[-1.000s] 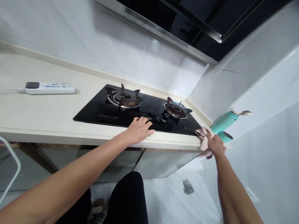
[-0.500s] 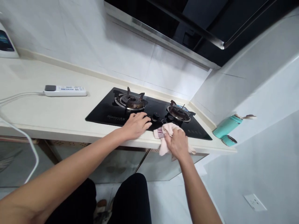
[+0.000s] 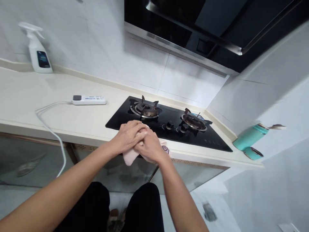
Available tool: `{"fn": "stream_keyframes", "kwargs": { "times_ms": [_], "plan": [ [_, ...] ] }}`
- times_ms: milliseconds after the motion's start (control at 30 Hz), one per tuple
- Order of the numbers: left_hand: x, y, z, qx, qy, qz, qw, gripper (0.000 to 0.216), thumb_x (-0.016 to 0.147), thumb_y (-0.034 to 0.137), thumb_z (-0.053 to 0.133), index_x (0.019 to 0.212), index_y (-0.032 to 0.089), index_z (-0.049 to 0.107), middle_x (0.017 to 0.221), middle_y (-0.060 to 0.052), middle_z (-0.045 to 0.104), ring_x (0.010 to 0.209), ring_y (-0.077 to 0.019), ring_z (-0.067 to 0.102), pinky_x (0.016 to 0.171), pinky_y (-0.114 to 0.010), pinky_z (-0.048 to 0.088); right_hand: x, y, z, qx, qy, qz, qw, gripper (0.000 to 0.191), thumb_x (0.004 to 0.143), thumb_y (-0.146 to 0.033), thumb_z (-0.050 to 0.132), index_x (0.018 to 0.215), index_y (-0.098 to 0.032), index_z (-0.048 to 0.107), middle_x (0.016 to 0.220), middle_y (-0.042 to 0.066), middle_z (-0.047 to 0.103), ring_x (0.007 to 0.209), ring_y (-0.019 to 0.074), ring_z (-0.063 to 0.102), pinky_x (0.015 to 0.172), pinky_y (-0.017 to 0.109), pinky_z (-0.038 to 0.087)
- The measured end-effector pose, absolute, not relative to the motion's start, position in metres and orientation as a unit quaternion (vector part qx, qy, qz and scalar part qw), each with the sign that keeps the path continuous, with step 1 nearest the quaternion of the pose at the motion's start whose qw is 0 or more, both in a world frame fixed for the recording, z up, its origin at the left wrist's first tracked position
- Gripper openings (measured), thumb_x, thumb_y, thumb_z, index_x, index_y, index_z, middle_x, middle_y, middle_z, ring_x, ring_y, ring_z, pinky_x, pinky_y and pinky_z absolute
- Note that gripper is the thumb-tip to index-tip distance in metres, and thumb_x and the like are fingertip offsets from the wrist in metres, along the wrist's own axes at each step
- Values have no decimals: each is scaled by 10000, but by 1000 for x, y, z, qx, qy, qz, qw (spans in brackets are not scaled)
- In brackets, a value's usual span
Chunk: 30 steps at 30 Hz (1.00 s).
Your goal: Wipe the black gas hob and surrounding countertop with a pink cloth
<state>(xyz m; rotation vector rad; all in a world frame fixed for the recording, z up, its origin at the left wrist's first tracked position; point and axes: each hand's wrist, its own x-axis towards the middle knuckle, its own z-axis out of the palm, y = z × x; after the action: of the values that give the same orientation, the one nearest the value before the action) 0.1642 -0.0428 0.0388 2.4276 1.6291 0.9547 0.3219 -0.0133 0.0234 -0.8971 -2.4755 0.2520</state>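
Observation:
My right hand (image 3: pixel 151 146) is closed on a pale pink cloth (image 3: pixel 130 157) at the front left edge of the black gas hob (image 3: pixel 200 139). A corner of the cloth hangs over the counter's front edge, and a part with purple print shows by my right wrist. My left hand (image 3: pixel 127 137) meets the right one, its bent fingers overlapping the right fingers and closed over the bunched cloth. Most of the cloth is hidden under both hands. Just beyond them are the left burner (image 3: pixel 146 109), the knobs (image 3: pixel 169 125) and the right burner (image 3: pixel 193 121).
A white power strip (image 3: pixel 89 100) with a cable lies left on the counter (image 3: pixel 60 116). A spray bottle (image 3: pixel 40 56) stands against the wall. At the right end are a turquoise flask (image 3: pixel 251 137) and its cup (image 3: pixel 253 153). The range hood (image 3: pixel 178 45) overhangs the hob.
My right hand has moved left along the hob's front edge with the cloth, up to my left hand. My left fingers now overlap it. The view has shifted, bringing the whole spray bottle into sight.

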Motion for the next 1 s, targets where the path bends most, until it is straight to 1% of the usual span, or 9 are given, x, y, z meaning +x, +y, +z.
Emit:
{"fn": "stream_keyframes", "kwargs": {
  "times_ms": [100,167,233,300,367,500,633,733,1000],
  "plan": [
    [163,-48,29,795,548,263,0,497,1012,535,493,1416,263,592,1477,-138,568,1355,-350,497,1084,-560,414,381,-5,26,-266,-895,182,310,443,997,-435,596,1407,-268,582,1397,76,625,1272,230,581,1100,430,463],
    [166,-51,26,797,553,241,-35,496,980,531,560,1385,248,610,1460,-148,568,1326,-360,501,1063,-558,411,429,6,26,-331,-853,129,382,347,1001,-455,569,1280,-270,661,1321,82,664,1242,242,603,1109,441,455],
    [175,-53,27,792,563,232,-58,489,960,545,593,1340,241,636,1422,-144,587,1296,-368,502,1032,-553,410,476,22,23,-429,-802,59,411,362,987,-517,538,1169,-249,700,1257,108,682,1214,268,611,1112,458,453],
    [189,-53,29,785,572,227,-64,530,934,594,618,1321,234,651,1414,-151,586,1283,-390,488,1001,-557,407,514,40,14,-555,-742,-13,377,443,969,-540,481,1160,-212,709,1273,147,666,1271,305,573,1140,490,426],
    [211,-52,32,788,572,223,-53,612,894,658,644,1317,216,660,1406,-173,581,1262,-414,479,970,-565,405,538,56,0,-673,-678,-41,293,539,971,-526,422,1281,-164,674,1379,199,603,1359,345,513,1167,551,387],
    [264,-43,28,828,506,238,-26,617,863,702,654,1271,240,673,1304,-163,612,1190,-399,489,941,-567,390,553,76,-25,-715,-677,-25,173,618,1014,-532,282,1489,-247,556,1553,148,487,1480,339,412,1224,630,280],
    [297,-28,13,850,456,262,-20,471,895,645,631,1126,245,722,1192,-138,625,1142,-361,493,925,-548,376,561,83,-36,-701,-694,-35,160,659,1012,-573,211,1509,-301,548,1565,121,484,1488,329,416,1224,624,298],
    [291,-23,5,850,444,284,-8,449,917,622,621,1120,239,737,1215,-124,633,1183,-339,485,931,-523,380,568,84,-38,-699,-695,-41,162,680,1003,-591,201,1506,-306,559,1555,118,503,1485,329,427,1226,625,306],
    [182,-44,16,801,527,284,4,476,939,618,600,1193,247,757,1364,-87,641,1236,-319,529,990,-511,436,569,81,-37,-692,-706,-45,146,763,1002,-642,133,1522,-272,550,1575,120,490,1478,339,434,1234,650,295]
  ]
}}
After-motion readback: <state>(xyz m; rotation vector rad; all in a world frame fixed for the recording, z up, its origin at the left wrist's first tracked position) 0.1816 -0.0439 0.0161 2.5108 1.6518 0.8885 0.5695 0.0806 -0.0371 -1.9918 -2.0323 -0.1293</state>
